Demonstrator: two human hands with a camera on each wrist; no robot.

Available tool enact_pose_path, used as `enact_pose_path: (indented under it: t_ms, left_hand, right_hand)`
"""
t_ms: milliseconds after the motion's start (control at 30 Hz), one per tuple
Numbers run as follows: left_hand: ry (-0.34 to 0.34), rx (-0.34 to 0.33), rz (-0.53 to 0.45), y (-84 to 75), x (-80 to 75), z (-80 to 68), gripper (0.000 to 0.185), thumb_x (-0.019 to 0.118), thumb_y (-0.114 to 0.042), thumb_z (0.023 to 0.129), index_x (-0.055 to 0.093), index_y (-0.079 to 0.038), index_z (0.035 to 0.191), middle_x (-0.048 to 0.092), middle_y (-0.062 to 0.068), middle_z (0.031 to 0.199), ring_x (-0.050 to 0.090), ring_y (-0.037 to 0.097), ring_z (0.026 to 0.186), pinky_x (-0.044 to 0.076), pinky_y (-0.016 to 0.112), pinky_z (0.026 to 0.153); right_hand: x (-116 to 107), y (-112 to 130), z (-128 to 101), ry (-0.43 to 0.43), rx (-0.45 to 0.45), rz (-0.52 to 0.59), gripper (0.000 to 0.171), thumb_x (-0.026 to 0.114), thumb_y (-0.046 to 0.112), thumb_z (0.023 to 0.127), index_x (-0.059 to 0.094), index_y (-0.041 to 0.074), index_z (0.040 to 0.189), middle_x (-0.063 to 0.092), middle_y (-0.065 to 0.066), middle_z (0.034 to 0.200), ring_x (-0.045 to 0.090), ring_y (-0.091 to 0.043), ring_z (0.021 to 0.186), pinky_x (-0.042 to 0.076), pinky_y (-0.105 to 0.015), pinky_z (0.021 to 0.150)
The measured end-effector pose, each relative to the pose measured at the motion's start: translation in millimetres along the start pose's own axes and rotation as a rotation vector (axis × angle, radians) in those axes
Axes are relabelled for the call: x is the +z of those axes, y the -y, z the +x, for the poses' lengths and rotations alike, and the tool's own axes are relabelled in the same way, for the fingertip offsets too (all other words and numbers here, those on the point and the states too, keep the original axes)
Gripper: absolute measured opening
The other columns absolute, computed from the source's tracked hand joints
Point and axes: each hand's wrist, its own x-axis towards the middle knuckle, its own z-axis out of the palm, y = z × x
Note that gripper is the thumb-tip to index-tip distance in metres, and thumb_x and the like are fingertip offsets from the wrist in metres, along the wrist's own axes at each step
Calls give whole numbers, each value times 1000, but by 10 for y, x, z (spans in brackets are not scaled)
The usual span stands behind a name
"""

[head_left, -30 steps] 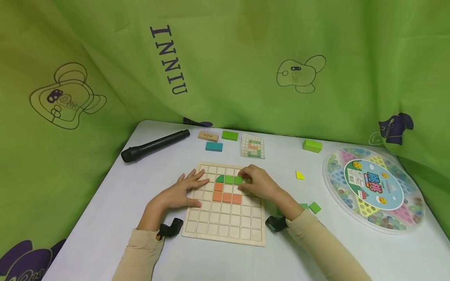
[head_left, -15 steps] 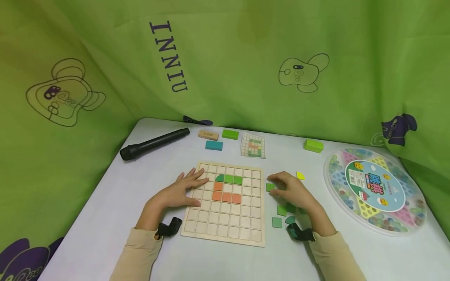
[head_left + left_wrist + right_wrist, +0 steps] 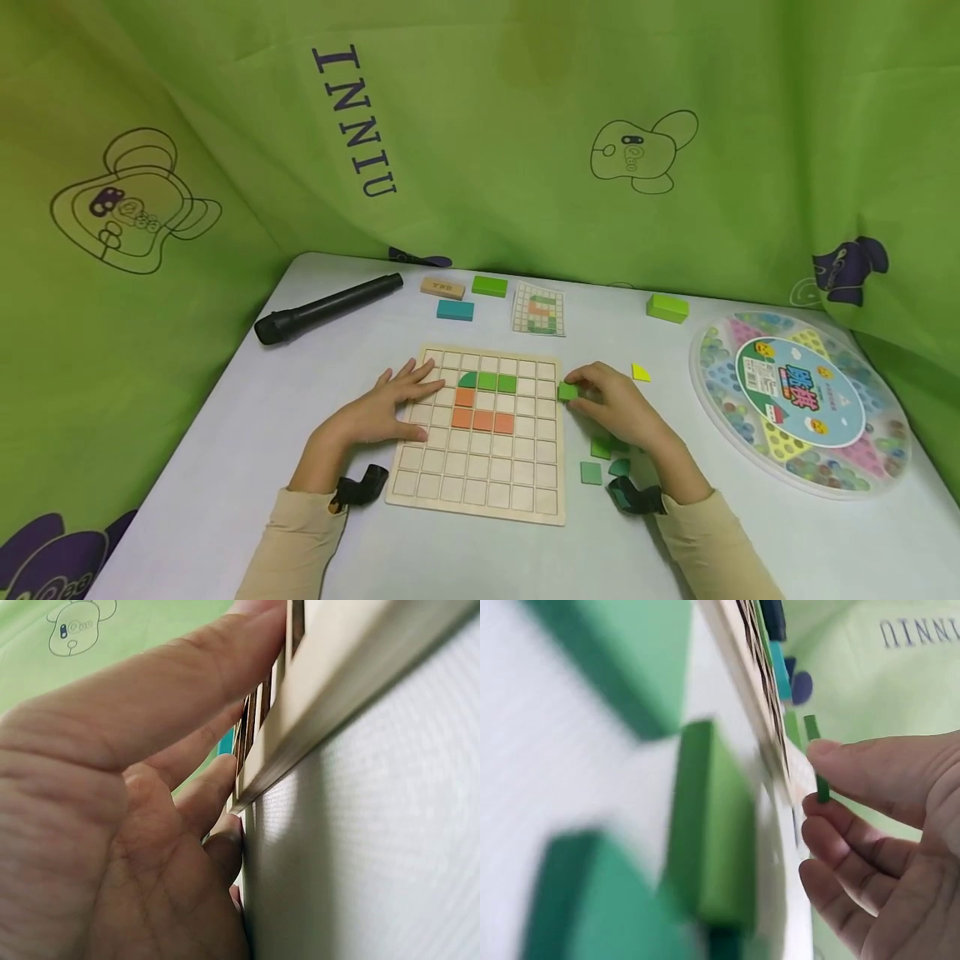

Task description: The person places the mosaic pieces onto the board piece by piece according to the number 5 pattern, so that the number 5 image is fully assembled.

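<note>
My left hand [image 3: 390, 408] rests with spread fingers on the left edge of a wooden grid board [image 3: 480, 483]. At the board's right edge my right hand [image 3: 618, 404] pinches a green square tile [image 3: 567, 391] between thumb and fingertips; the right wrist view shows this tile [image 3: 822, 784] edge-on. In the grid lie a dark green quarter-round tile [image 3: 468, 380], two green squares [image 3: 487, 382] side by side, and several orange squares [image 3: 483, 420] below them. Loose green tiles [image 3: 591, 472] lie near my right wrist, some partly hidden by the hand.
Behind the board are a pattern card [image 3: 538, 308], a teal block [image 3: 455, 310], a green block [image 3: 490, 286] and a wooden block [image 3: 442, 288]. A black microphone [image 3: 330, 308] lies left. A yellow tile [image 3: 641, 372], another green block [image 3: 667, 307] and a round marble game [image 3: 802, 404] stand right.
My right hand left the green square in the grid, moved right off the board, and took up another green square, now lifted at the board's edge. The left hand stayed put.
</note>
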Motion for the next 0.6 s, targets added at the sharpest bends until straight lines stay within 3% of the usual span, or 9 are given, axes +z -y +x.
enact_pose_path:
  t_ms: [267,433,600]
  left_hand:
    - [-3,-3,2,-7,-29,-10,78,75,-36,78,41,-13,144,14,13,159,-1,39,146,-6,59,115]
    - [0,-1,-8,9,-12,-11,78,75,-36,78,41,-13,145,14,13,159,-2,38,146,-7,59,115]
    - [-3,-2,-2,6,-3,-7,78,75,-37,78,41,-15,145,14,11,159,-1,38,146,-6,58,115]
  right_hand:
    - [58,222,319,88,-59,34,27,69,13,86,64,7,112,64,-4,104,59,-19,95,52,-37,84]
    - [155,277,466,168,-62,-24,25,70,13,85,66,6,109,61,-4,98,55,-17,88,48,-32,77]
    - [195,328,510,187,-71,-94,23,71,10,83,66,6,105,59,-3,95,52,-17,84,47,-30,74]
